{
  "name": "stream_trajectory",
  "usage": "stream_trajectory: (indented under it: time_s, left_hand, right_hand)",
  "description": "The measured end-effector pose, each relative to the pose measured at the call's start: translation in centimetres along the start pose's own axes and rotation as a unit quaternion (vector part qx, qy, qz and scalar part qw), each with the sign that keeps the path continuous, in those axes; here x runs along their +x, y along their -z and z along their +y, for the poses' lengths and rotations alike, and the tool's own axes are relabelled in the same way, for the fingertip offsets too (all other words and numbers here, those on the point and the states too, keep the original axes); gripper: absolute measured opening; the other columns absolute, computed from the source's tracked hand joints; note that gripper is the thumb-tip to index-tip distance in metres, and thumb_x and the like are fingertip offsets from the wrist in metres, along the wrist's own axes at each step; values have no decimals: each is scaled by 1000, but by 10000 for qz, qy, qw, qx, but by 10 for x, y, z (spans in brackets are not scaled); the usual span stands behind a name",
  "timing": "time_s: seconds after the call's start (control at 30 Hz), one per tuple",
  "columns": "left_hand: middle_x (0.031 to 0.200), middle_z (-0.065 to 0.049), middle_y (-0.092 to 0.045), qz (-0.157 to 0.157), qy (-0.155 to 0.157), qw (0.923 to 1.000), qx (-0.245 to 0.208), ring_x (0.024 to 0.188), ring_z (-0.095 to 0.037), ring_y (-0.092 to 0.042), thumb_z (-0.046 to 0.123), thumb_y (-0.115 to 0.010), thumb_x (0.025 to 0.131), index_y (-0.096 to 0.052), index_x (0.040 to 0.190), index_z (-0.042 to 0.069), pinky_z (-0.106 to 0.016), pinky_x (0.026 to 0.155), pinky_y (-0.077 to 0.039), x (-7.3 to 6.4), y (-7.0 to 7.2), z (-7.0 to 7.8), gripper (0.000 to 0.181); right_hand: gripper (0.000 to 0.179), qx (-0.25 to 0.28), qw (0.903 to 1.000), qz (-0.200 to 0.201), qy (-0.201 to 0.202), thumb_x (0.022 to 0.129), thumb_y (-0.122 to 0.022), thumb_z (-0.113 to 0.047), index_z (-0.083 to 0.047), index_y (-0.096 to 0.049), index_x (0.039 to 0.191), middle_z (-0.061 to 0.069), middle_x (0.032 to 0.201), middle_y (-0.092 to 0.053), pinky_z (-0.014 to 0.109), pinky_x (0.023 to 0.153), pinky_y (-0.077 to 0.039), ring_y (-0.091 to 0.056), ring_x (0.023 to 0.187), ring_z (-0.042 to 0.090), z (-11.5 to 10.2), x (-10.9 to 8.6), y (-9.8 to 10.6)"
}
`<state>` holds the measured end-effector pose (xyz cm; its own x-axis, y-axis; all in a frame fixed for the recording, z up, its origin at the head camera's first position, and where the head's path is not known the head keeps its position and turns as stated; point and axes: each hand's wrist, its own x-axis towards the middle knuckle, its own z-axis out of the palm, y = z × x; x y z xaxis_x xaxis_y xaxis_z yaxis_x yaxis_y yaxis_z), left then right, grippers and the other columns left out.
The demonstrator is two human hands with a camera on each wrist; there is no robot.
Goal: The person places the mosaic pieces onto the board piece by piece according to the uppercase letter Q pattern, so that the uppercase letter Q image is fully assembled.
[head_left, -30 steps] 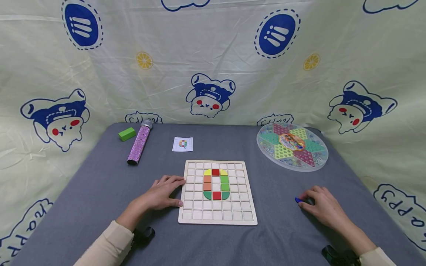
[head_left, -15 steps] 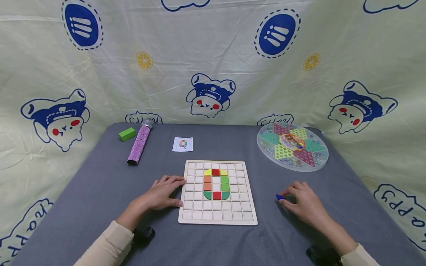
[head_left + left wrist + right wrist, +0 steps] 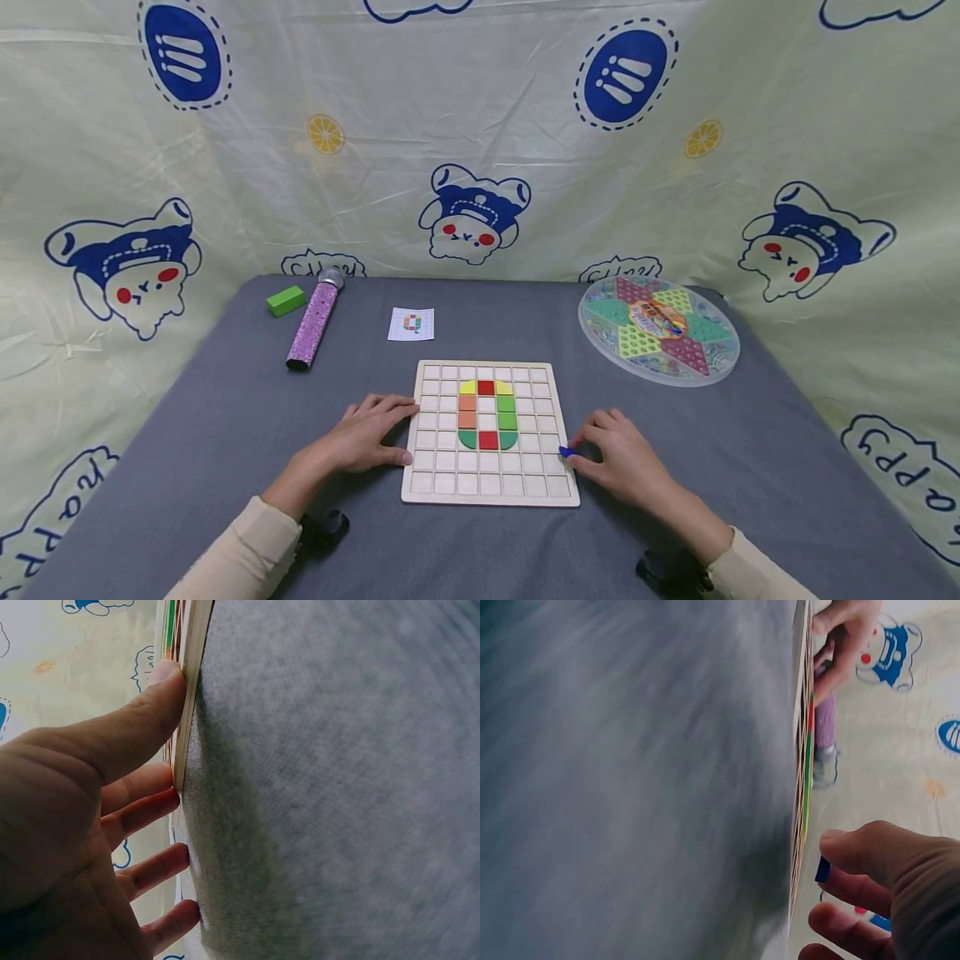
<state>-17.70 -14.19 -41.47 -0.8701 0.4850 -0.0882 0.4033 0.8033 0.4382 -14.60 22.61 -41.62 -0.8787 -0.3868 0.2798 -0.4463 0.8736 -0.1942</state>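
A square wooden grid board (image 3: 442,485) lies mid-table, with red, yellow, orange and green tiles set in a ring in its cells. My left hand (image 3: 358,437) rests at the board's left edge; in the left wrist view its thumb and fingertips touch the side. Between thumb and forefinger, my right hand (image 3: 618,458) pinches a small blue tile (image 3: 823,870), over the board's right edge in the head view. Most of the blue tile is hidden by the fingers.
Behind the board lies a small printed card (image 3: 411,325). A glittery purple microphone (image 3: 312,327) and a green block (image 3: 286,302) sit at back left. A round Chinese checkers board (image 3: 637,342) lies at back right. A patterned curtain (image 3: 480,100) hangs behind the table.
My right hand has moved left across the table with the blue tile, from well right of the board to its right edge. The left hand and the board have stayed put.
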Motion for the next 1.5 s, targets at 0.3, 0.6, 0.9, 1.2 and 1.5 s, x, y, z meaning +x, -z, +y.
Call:
stream_trajectory:
  time_s: [0.3,0.6,0.9,1.2,1.5]
  left_hand:
    - [145,-5,-41,3,-20,10000,-11,129,-30,-37,38,-71,82,-44,141,14,-54,96,-30,0,1,0,69]
    - [144,-4,-42,26,-66,10000,10,128,-29,-37,38,-71,82,-45,140,14,-53,95,-30,0,1,-1,68]
    - [144,-5,-42,27,-74,10000,-17,128,-29,-38,38,-71,82,-45,140,13,-53,95,-30,-1,0,-1,68]
    - [145,-5,-42,-7,-56,10000,-42,129,-30,-37,39,-71,82,-44,140,13,-54,96,-30,-1,1,-1,69]
    - [145,-5,-42,-24,-100,9999,-48,129,-31,-37,38,-70,82,-44,140,13,-53,95,-30,-1,1,-1,69]
  right_hand:
    - [13,208,9987,15,466,72,-79,-28,-23,-69,77,-9,82,-56,31,76,-39,-45,82,9,-28,16,-14]
    - [15,3,9977,154,658,71,-79,-32,-22,-69,75,-8,79,-56,30,75,-38,-42,79,9,-48,26,-23]
    - [16,-58,9978,168,643,70,-79,-34,-23,-68,73,-9,78,-54,28,71,-36,-41,77,9,-54,28,-30]
    - [19,82,9951,-52,980,69,-80,-32,-21,-71,83,-7,83,-56,30,75,-37,-42,80,10,-46,29,-24]
    - [22,626,9842,-581,1550,74,-77,-26,-24,-72,96,-8,92,-56,26,75,-37,-41,86,8,-35,36,-21]
